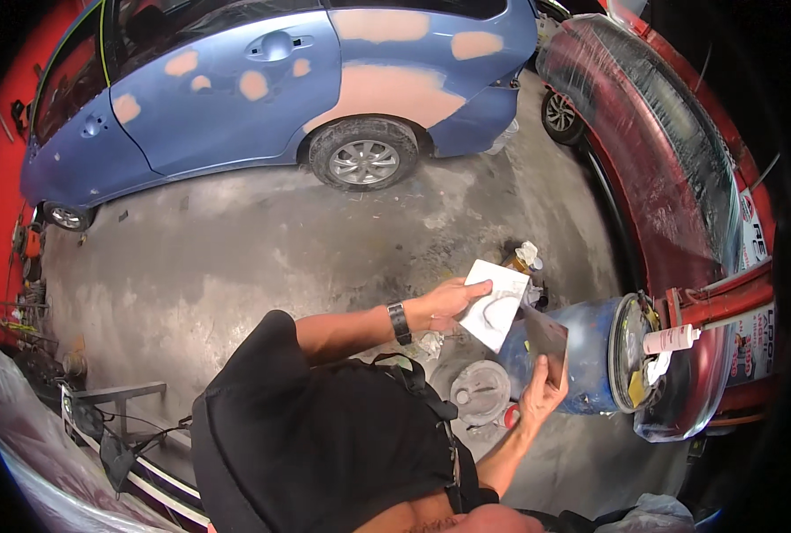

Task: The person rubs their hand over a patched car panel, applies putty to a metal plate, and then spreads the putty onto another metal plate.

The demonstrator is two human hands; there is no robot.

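My left hand [446, 304] grips a white rectangular board [493, 311] by its left edge, thumb on top. A grey smear with a dark curved line marks the board's face. In my right hand [544, 393] is a thin, flat metal spreader [548, 340], tilted upright, pinched at its lower end. Its upper edge comes close to the board's right side. Below the two hands stands a round lidded can [481, 393] with grey stains, and a red cap [511, 416] shows beside it. A blue drum [582, 355] is just beyond my right hand.
A blue car [226, 115] with pinkish filler patches stands across the far side. At right is a red car [626, 133] under plastic film. A pink-white bottle [671, 339] lies by the drum. A metal stand [115, 391] and plastic-wrapped part [31, 444] are at lower left.
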